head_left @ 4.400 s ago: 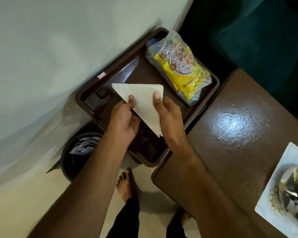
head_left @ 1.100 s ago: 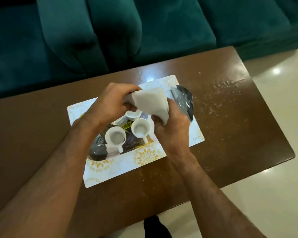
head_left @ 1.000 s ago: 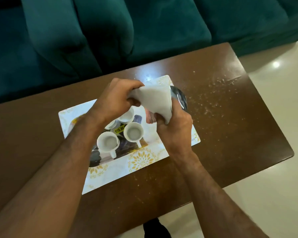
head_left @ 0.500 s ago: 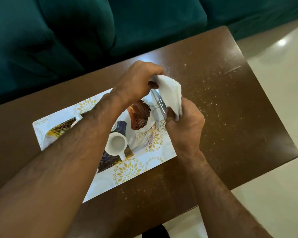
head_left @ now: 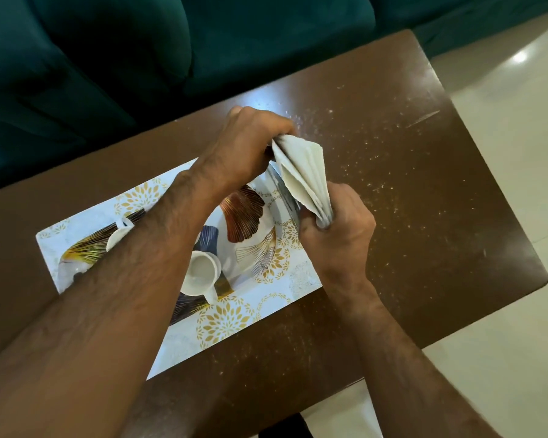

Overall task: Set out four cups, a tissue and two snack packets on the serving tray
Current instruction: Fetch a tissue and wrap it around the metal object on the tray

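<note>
Both hands hold a folded white tissue [head_left: 304,177] above the right end of the white serving tray [head_left: 231,324], which has gold flowers and leaf prints. My left hand [head_left: 250,147] pinches its upper corner; my right hand [head_left: 336,235] grips its lower end. A dark shiny object [head_left: 283,192], perhaps a packet, shows behind the tissue. One white cup [head_left: 201,273] stands on the tray by my left forearm. A second cup [head_left: 119,237] peeks out on the far side of that arm. Anything else on the tray is hidden by my left arm.
The tray lies on a dark brown wooden table [head_left: 408,216] dusted with pale specks. A teal sofa [head_left: 171,52] runs along the table's far side. Pale tiled floor [head_left: 519,105] lies to the right and near side.
I turned from the brown tray by the wall to this table. Over the last second the tissue went from spread to more tightly folded, and both hands shifted toward the tray's right end.
</note>
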Tool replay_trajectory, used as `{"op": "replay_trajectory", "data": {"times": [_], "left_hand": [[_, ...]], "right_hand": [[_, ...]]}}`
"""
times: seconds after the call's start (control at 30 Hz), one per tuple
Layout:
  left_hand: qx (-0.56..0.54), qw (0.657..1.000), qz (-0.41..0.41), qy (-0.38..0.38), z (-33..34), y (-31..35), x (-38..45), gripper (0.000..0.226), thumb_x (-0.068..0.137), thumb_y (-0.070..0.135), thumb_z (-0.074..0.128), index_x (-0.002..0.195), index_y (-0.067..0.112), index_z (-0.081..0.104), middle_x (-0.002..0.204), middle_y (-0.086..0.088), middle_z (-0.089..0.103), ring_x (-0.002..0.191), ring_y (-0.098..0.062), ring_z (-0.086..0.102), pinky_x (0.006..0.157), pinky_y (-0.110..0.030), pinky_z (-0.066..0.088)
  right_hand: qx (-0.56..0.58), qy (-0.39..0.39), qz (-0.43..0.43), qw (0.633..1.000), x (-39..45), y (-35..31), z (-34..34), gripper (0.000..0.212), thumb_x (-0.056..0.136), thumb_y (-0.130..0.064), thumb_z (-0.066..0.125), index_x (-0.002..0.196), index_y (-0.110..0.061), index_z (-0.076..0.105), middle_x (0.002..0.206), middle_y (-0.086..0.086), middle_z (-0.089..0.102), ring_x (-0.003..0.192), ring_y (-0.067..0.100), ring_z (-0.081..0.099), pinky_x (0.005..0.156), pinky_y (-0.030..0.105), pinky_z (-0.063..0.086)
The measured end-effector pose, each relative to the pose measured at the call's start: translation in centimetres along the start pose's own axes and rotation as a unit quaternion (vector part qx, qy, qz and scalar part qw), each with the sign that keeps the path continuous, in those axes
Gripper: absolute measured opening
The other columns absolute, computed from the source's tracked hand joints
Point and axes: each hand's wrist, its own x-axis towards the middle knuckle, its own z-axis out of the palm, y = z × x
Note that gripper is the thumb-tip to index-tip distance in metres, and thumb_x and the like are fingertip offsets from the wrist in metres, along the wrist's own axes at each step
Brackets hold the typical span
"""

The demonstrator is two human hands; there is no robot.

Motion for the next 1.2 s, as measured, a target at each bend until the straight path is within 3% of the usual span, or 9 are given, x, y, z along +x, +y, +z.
{"op": "replay_trajectory", "data": {"times": [0.2,0.37,0.53,0.67,0.93,1.2], "left_hand": [[0.057,0.996,0.021,-0.061,0.3,-0.2,0.3,0.031,0.088,-0.006,0.060,0.107,0.013,0.075,0.100,-0.008,0.077,0.098,-0.033,0.069,0.094,-0.048,0.050],[0.015,0.998,0.009,-0.057,0.4,-0.7,0.3,0.041,0.085,-0.011,0.067,0.115,0.015,0.076,0.112,-0.005,0.077,0.107,-0.029,0.069,0.097,-0.050,0.051],[-0.046,0.998,-0.018,-0.045,0.6,-1.4,-0.3,0.049,0.079,-0.021,0.065,0.112,0.012,0.077,0.111,-0.005,0.077,0.106,-0.022,0.071,0.089,-0.039,0.059],[-0.050,0.998,-0.006,-0.041,0.7,-1.7,-0.7,0.038,0.082,-0.018,0.067,0.102,0.013,0.078,0.102,-0.002,0.078,0.096,-0.017,0.071,0.081,-0.024,0.052],[-0.055,0.998,-0.002,-0.028,0.8,-2.0,-1.1,0.021,0.089,-0.004,0.073,0.099,0.013,0.081,0.099,-0.004,0.079,0.091,-0.015,0.074,0.084,-0.032,0.058],[-0.071,0.997,-0.007,-0.012,1.4,-2.0,-1.3,0.019,0.091,-0.004,0.070,0.098,0.010,0.080,0.093,-0.007,0.079,0.087,-0.015,0.075,0.085,-0.040,0.061]], "right_hand": [[0.003,-0.006,0.000,1.000,-0.8,0.5,0.4,0.017,0.080,-0.002,0.072,0.097,-0.002,0.073,0.083,0.007,0.067,0.070,0.016,0.059,0.062,0.024,0.047],[0.006,-0.006,0.006,1.000,-1.5,1.1,0.7,0.015,0.086,-0.009,0.072,0.100,-0.003,0.074,0.089,0.006,0.070,0.073,0.015,0.062,0.065,0.024,0.051],[0.003,-0.004,0.006,1.000,-1.6,1.2,0.8,0.014,0.088,-0.011,0.071,0.099,-0.003,0.074,0.089,0.006,0.070,0.074,0.015,0.062,0.066,0.027,0.053],[0.001,-0.008,0.013,1.000,-1.8,1.2,1.1,0.018,0.090,-0.016,0.071,0.102,-0.003,0.073,0.091,0.007,0.071,0.076,0.017,0.064,0.066,0.034,0.057],[0.004,0.013,-0.002,1.000,-2.1,1.3,1.3,0.012,0.090,-0.010,0.073,0.099,-0.002,0.072,0.091,0.007,0.070,0.076,0.017,0.064,0.063,0.036,0.057],[0.009,0.031,0.000,0.999,-2.3,1.5,1.4,0.006,0.089,-0.005,0.073,0.092,0.000,0.074,0.089,0.009,0.070,0.075,0.020,0.065,0.062,0.037,0.057]]}}
